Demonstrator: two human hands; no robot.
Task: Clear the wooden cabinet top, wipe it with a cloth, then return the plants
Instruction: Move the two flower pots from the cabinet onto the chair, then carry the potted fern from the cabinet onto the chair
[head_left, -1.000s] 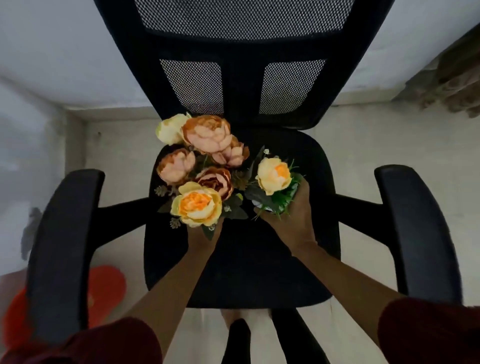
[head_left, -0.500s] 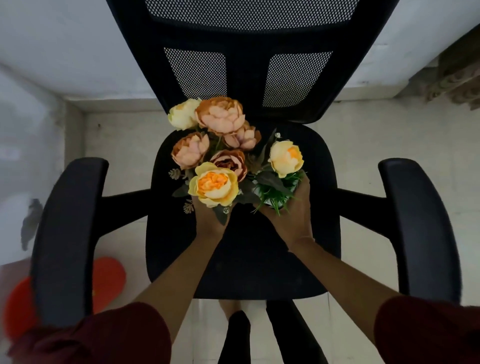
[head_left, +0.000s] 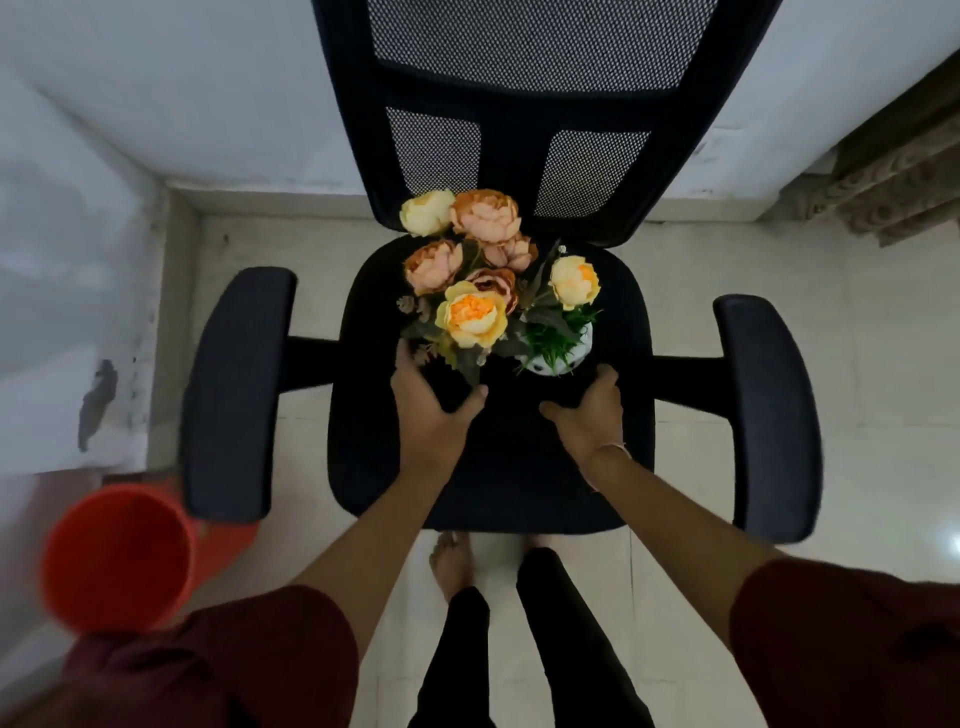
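Observation:
A bunch of peach and yellow artificial flowers (head_left: 470, 275) stands on the black seat of an office chair (head_left: 519, 467), its vase hidden under the blooms. Beside it on the right sits a small white pot with green grass and one yellow bloom (head_left: 558, 343). My left hand (head_left: 428, 410) hovers just in front of the flower bunch, fingers spread, holding nothing. My right hand (head_left: 589, 415) is open just in front of the small pot, apart from it.
The chair's mesh backrest (head_left: 545, 78) rises behind the plants and its armrests (head_left: 236, 384) (head_left: 763, 410) flank the seat. An orange bucket (head_left: 117, 558) stands on the floor at the lower left. White walls meet in the corner behind. A carved wooden piece (head_left: 893, 171) is at right.
Both hands have let go of the flower bunch and the small pot and drawn back toward me. The plants now stand on the chair seat by themselves.

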